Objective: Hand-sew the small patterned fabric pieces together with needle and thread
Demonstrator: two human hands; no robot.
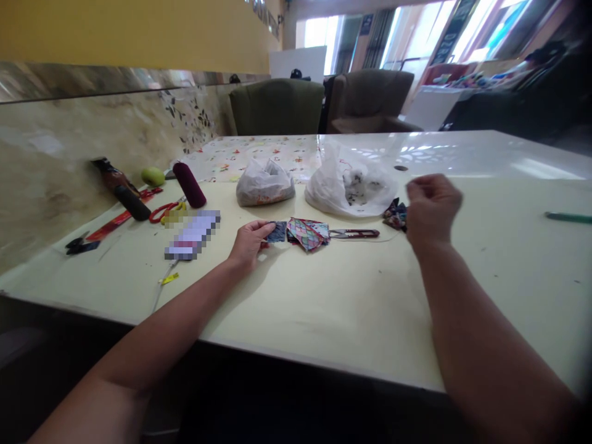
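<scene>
My left hand [252, 242] rests on the pale table [324, 296] and pinches a small dark blue fabric piece [277, 232]. Right beside it lies a folded patterned fabric piece [309, 233] in pink and teal. My right hand [430, 209] is raised a little above the table with its fingers curled in a pinch; whatever it grips is too small to make out. A small bunch of dark patterned fabric [395, 216] lies just left of that hand. Thread snips [354, 234] with a reddish handle lie between the two hands.
Two white plastic bags [265, 183] [350, 183] sit behind the fabric. At left are a maroon thread spool [189, 184], a green ball [153, 177], a dark tube [124, 189], red-handled scissors [161, 211] and a tape measure [111, 226]. A green pen [568, 217] lies far right. Armchairs stand behind the table.
</scene>
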